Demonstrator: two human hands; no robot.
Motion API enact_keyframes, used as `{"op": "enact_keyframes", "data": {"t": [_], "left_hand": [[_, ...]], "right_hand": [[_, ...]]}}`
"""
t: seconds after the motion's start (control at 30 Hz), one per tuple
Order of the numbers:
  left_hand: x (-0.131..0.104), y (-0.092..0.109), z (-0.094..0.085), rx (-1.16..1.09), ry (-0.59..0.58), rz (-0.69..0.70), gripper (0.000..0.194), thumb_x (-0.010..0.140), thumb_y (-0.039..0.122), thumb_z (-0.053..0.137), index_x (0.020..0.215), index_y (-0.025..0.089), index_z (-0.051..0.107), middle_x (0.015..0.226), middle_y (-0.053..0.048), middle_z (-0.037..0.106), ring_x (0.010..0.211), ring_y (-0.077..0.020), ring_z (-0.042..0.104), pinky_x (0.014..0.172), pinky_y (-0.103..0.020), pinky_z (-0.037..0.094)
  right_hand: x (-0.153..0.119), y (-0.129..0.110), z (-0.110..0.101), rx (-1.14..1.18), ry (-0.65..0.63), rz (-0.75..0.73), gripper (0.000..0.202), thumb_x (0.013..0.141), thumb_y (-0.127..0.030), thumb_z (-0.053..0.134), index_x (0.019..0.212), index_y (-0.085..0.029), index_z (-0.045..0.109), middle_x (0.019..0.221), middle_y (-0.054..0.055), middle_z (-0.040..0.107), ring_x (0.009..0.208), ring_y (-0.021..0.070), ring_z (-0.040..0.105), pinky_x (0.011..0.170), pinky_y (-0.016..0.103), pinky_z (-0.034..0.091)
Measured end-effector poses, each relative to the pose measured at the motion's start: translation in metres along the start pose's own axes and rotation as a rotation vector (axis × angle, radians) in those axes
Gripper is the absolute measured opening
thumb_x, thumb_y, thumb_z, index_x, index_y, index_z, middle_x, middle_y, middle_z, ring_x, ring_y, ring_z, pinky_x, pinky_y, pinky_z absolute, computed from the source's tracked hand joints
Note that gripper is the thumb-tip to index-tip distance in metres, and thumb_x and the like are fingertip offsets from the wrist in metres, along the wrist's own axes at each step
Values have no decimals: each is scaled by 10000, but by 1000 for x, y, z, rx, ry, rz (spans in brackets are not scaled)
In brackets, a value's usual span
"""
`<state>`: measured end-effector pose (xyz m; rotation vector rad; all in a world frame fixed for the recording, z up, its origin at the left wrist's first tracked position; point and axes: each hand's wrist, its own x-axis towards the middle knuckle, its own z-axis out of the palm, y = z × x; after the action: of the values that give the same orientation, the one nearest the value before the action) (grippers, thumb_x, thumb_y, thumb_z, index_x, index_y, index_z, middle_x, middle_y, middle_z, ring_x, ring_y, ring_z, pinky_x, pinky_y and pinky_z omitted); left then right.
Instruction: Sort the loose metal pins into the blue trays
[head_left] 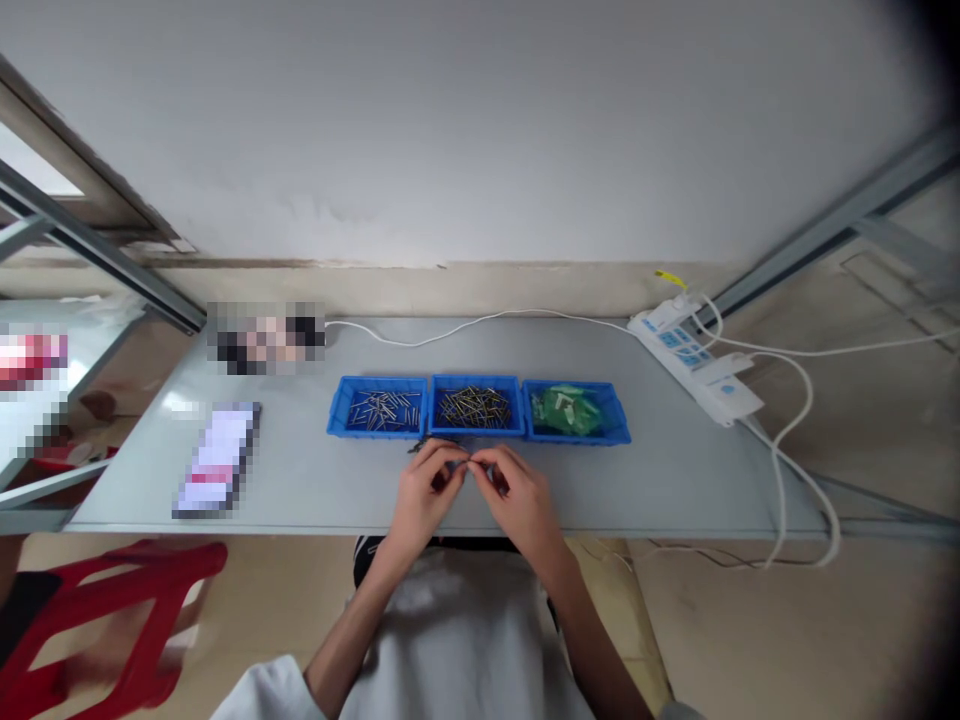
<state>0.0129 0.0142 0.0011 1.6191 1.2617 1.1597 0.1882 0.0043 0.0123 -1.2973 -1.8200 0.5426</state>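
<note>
My left hand point(429, 487) and my right hand point(517, 490) meet fingertip to fingertip just above the table, in front of the blue bins. Both are closed in a pinch; whatever is between the fingertips is too small to make out. Thin silvery metal pins point(382, 408) lie in the left blue bin point(341, 410). Darker, brass-toned pins point(474, 407) fill the middle blue bin point(476, 433). In the right blue bin point(616, 415) is a green plastic bag point(568, 410) with pale pieces. Some small dark pieces point(420, 443) lie beside my left fingers, partly hidden.
A phone point(216, 460) lies on the grey table point(675, 480) at the left, with a blurred-out object point(266, 338) behind it. A white power strip point(694, 360) with cables stands at the right. A red stool point(142, 610) is at the lower left.
</note>
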Motion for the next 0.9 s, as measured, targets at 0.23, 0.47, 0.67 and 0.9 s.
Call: {"op": "enact_keyframes", "data": {"t": [0.23,0.47,0.67,0.9], "left_hand": [[2,0,-4,-7,-5,13,108,971,261,704,954,214,799,937,-72,773,685,-169,616,642,-271,486],[1,-6,-3,-40,56,-20,106,984,284,731,968,211,806,945,-73,804,710,-169,647,667,-275,502],[1,-4,-4,-55,62,-30,120,973,289,731,949,202,810,931,-75,804,679,-158,635,648,-268,501],[2,-2,-4,-56,49,-32,107,937,282,748,893,211,815,902,-73,794,693,-170,638,648,-273,490]], "right_hand": [[-1,-8,10,69,63,2,142,1057,-279,633,1179,-254,701,869,1,707,634,136,607,648,264,548],[-3,2,12,117,57,54,134,1029,-235,622,1120,-236,721,873,15,722,635,134,634,614,250,539],[0,2,14,133,79,57,185,1036,-256,643,1203,-225,714,905,19,742,635,127,641,622,240,554],[-2,-1,13,140,104,40,105,1045,-279,646,1074,-247,742,854,7,723,610,127,604,599,251,533]]}}
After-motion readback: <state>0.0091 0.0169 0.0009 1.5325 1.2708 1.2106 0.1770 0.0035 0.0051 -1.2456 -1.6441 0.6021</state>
